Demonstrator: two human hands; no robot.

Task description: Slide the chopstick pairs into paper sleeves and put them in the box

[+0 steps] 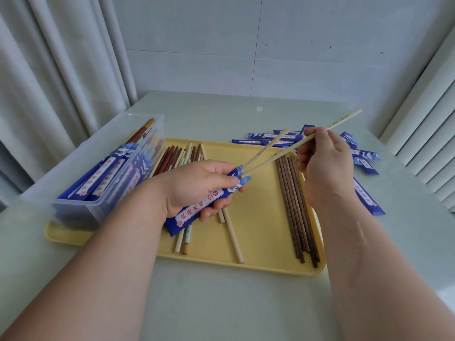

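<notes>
We see the left hand grasping a blue paper sleeve over the yellow tray. The right hand pinches one pale chopstick. Its tip and another's sit inside the sleeve's mouth. The clear box of filled sleeves stands left on the desk.

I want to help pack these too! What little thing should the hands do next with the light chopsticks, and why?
Probably the right hand should push the pale chopsticks deeper into the blue sleeve that the left hand holds. Only their tips sit in the sleeve's mouth, and most of their length sticks out.
</notes>
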